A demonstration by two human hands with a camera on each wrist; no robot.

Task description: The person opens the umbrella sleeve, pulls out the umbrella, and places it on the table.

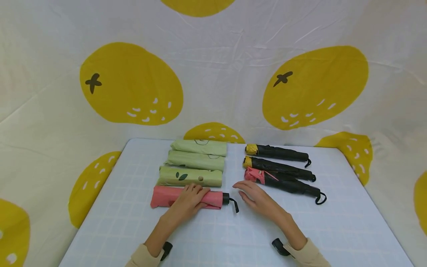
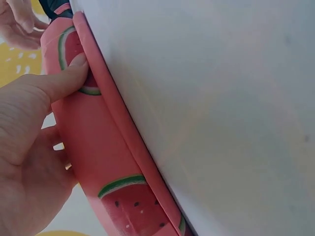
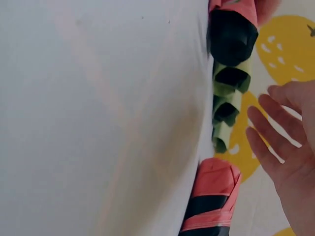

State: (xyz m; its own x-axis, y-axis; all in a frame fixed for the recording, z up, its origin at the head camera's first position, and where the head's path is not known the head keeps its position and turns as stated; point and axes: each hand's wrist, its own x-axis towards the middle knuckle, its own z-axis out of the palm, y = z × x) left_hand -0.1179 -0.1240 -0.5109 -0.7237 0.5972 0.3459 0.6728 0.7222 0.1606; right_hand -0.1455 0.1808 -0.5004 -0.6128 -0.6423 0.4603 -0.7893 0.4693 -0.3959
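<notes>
A pink folded umbrella [image 1: 163, 196] with a watermelon print lies across the table, its black handle end [image 1: 225, 198] and strap toward the right. My left hand [image 1: 189, 200] grips it from above, thumb [image 2: 74, 73] on the near side and the other fingers over the far side. To the right of the handle, my right hand [image 1: 255, 196] hovers with loosely extended fingers and holds nothing. Beyond it lies a black folded umbrella with a pink end [image 1: 255, 175]. Just behind the pink umbrella is a green folded umbrella [image 1: 190, 177] with a leaf print.
Two more green rolls [image 1: 197, 159] [image 1: 200, 147] lie behind in a row. At right, two black folded umbrellas with yellow ends [image 1: 280, 168] [image 1: 283, 152] lie side by side. A white checked cloth covers the table [image 1: 110, 222]; a fruit-patterned curtain [image 1: 220, 74] hangs behind.
</notes>
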